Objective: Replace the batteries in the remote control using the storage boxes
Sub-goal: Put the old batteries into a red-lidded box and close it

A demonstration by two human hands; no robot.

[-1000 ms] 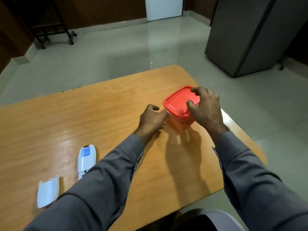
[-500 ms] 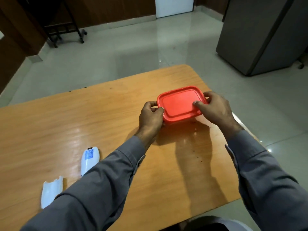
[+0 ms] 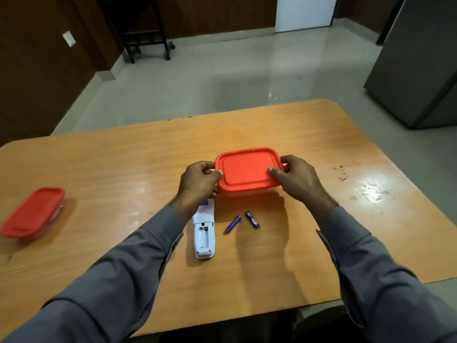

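Both hands, left [image 3: 197, 184] and right [image 3: 299, 180], grip the box [image 3: 246, 172] just beyond the remote [image 3: 204, 233]. We judge its lid may jerk loose, scattering contents.

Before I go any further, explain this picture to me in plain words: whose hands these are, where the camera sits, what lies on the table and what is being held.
No machine here: a person in grey sleeves works with bare hands. The single picture comes from a camera worn on the person's head, looking forward and down.

The left hand and right hand grip the two short ends of a red-lidded storage box, thumbs on its lid, which is on. Whether it is raised off the wooden table or rests on it, I cannot tell.

Nearer the person lies a white remote control, back up, its battery bay open and empty. Beside it, on its right, lie two blue batteries. A second red-lidded box sits closed at the far left.
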